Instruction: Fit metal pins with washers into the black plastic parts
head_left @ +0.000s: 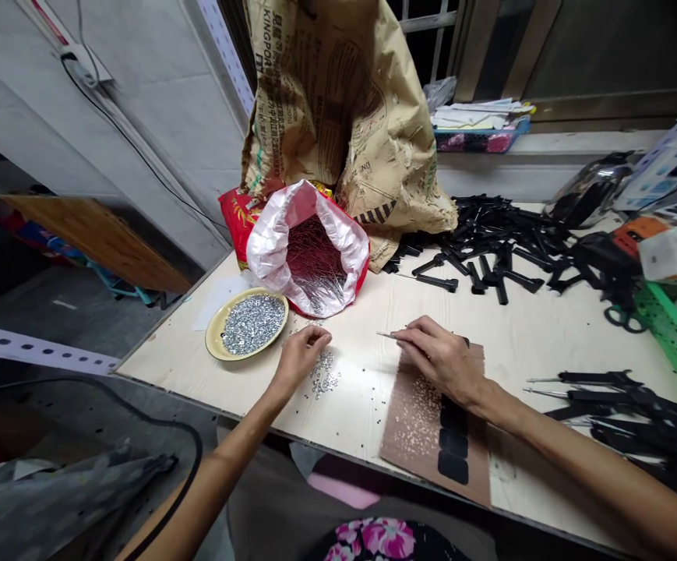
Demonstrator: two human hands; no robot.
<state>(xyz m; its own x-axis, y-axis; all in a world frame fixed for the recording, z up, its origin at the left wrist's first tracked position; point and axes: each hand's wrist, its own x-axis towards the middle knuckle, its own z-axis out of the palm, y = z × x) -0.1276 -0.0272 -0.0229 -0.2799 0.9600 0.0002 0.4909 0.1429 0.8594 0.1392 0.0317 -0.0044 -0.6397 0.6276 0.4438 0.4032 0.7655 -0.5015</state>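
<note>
My left hand (303,352) is pinched closed just above a scatter of small silvery metal pieces (325,375); whatever lies between its fingertips is too small to tell. My right hand (438,357) grips a thin metal rod (386,335), its tip pointing left toward my other hand. Under the right hand lies a brown board (400,425) with tiny pale bits (420,417) and a row of black pads (453,442). A yellow dish (214,343) heaped with silvery pieces stands left of my left hand.
Behind my hands, an open red-and-white bag (268,249) holds many thin dark-red rods; a large brown paper sack (390,148) rises behind it. Black plastic parts (502,241) pile up at the back right. More black parts with metal rods (612,401) lie beside a green basket (674,351).
</note>
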